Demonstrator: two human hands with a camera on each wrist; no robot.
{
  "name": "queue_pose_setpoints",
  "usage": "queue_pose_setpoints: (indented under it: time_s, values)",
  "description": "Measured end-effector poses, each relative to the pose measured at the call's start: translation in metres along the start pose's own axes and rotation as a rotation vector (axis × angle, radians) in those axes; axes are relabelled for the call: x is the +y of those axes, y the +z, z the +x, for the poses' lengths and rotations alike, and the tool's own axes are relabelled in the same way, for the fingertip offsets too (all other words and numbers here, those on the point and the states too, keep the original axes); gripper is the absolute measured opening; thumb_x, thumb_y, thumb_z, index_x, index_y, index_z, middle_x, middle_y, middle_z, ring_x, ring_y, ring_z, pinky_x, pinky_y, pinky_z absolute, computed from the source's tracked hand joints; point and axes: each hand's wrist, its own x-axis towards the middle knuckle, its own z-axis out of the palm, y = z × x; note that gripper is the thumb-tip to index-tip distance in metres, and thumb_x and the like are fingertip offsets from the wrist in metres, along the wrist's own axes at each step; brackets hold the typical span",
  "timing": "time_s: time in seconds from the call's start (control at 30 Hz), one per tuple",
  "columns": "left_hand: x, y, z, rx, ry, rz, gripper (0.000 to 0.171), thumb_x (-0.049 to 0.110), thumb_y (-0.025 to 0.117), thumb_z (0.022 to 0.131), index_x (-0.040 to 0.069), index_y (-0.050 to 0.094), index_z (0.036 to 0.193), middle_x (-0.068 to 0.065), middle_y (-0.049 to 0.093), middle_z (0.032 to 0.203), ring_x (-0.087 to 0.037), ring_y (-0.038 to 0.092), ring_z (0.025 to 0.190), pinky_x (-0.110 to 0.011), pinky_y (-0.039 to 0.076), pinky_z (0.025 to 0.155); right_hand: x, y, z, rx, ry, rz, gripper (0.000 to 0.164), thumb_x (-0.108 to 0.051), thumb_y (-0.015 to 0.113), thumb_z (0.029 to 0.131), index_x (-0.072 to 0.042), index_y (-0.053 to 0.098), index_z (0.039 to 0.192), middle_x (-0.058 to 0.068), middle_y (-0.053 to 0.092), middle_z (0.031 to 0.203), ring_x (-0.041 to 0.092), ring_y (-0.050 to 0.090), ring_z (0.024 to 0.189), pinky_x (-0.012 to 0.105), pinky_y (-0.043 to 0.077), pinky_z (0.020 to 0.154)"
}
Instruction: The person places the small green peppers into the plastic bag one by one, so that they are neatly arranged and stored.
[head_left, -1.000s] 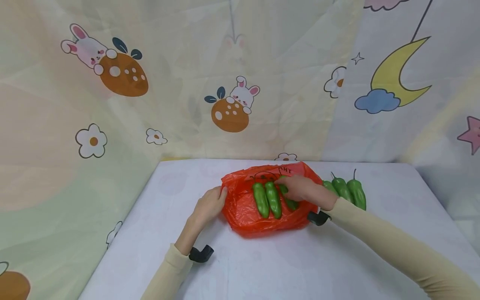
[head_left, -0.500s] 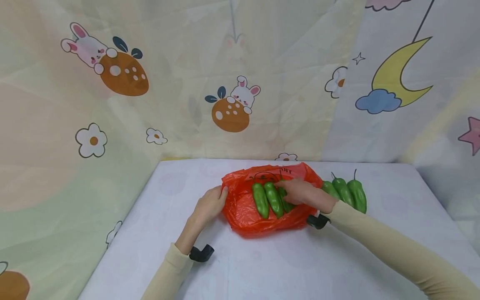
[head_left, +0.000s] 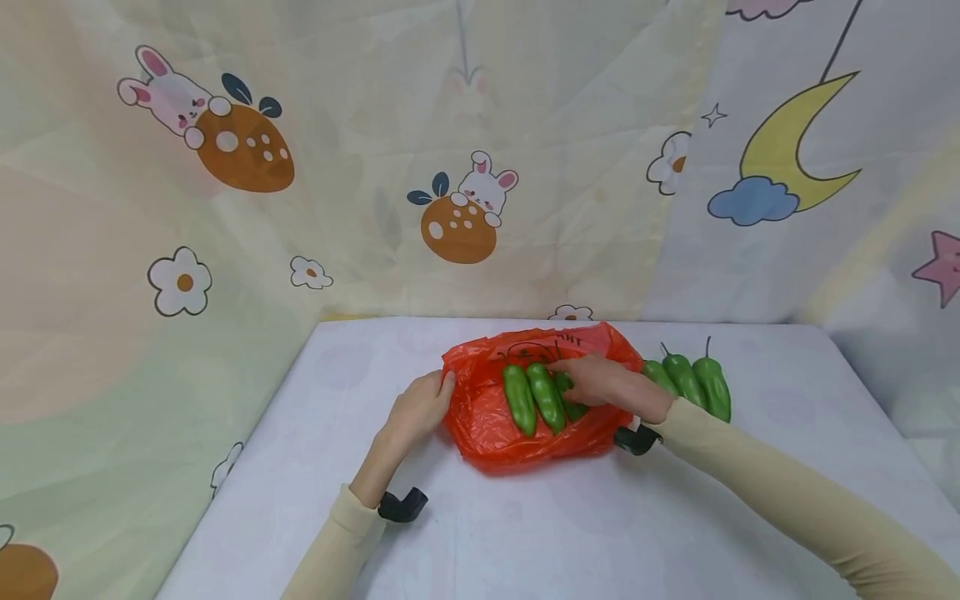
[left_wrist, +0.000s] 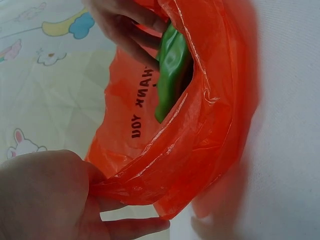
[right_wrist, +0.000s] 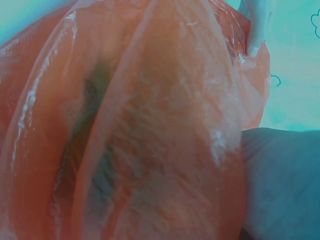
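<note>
A red plastic bag [head_left: 480, 417] lies open-mouthed on the table, with black print inside. My left hand [head_left: 418, 408] pinches its left rim; the left wrist view shows thumb and fingers on the red film [left_wrist: 195, 150]. Inside, green chili peppers [head_left: 519, 400] lie side by side. My right hand [head_left: 600, 383] reaches in over the right rim, thumb and forefinger astride the rightmost pepper [head_left: 576, 408]. Its forefinger extends to the top of the middle pepper [head_left: 547, 398]. In the right wrist view, bag film [right_wrist: 175, 100] hides most of the fingers.
Several more green chili peppers [head_left: 712, 387] lie on the white table [head_left: 480, 542] to the right of the bag, partly behind the right wrist. A cartoon-printed cloth [head_left: 570, 233] hangs behind the table.
The rightmost pepper in the bag has shifted left against the middle one, which has tilted slightly. My right hand stays over it. The left hand keeps its place on the rim.
</note>
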Motion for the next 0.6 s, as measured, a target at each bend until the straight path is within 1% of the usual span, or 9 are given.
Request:
queue_pose_setpoints:
  time_s: [0.13,0.23,0.33,0.47,0.6]
  values:
    - [-0.001,0.0,-0.001,0.0,0.001,-0.008,0.037,0.038,0.037,0.108,0.012,0.063,0.101,-0.003,0.056,0.076,-0.018,0.053,0.07,-0.028,0.046,0.06,-0.001,-0.002,-0.004,-0.001,-0.011,0.008,0.058,-0.023,0.07,0.094,-0.016,0.05,0.148,0.013,0.06,0.137,0.029,0.054,0.113,0.044,0.054,0.09]
    - [-0.001,0.0,-0.001,0.001,0.004,-0.007,0.038,0.038,0.036,0.108,0.013,0.062,0.098,-0.004,0.055,0.075,-0.018,0.053,0.069,-0.029,0.045,0.059,0.0,-0.005,-0.007,0.006,-0.04,0.021,0.061,-0.024,0.073,0.092,-0.014,0.05,0.147,0.012,0.06,0.139,0.028,0.057,0.114,0.047,0.054,0.093]
    - [-0.001,-0.001,-0.002,0.003,0.004,-0.004,0.037,0.038,0.036,0.108,0.013,0.062,0.097,-0.004,0.055,0.075,-0.018,0.053,0.069,-0.029,0.045,0.059,0.0,-0.009,-0.011,0.02,-0.074,0.032,0.064,-0.027,0.077,0.089,-0.014,0.051,0.146,0.012,0.059,0.14,0.03,0.058,0.119,0.05,0.053,0.097]
    - [-0.001,-0.001,-0.002,0.003,0.004,-0.001,0.037,0.038,0.037,0.108,0.012,0.063,0.1,-0.004,0.055,0.076,-0.019,0.053,0.071,-0.029,0.045,0.061,-0.001,-0.015,-0.014,0.025,-0.099,0.046,0.072,-0.035,0.08,0.085,-0.014,0.05,0.147,0.013,0.057,0.144,0.032,0.054,0.126,0.053,0.052,0.099]
    - [0.0,0.0,-0.001,0.001,0.004,0.001,0.038,0.038,0.037,0.108,0.012,0.064,0.104,-0.003,0.056,0.077,-0.019,0.054,0.073,-0.03,0.047,0.063,-0.002,-0.021,-0.018,0.015,-0.092,0.062,0.079,-0.041,0.081,0.083,-0.014,0.048,0.149,0.014,0.053,0.147,0.034,0.051,0.13,0.053,0.052,0.099]
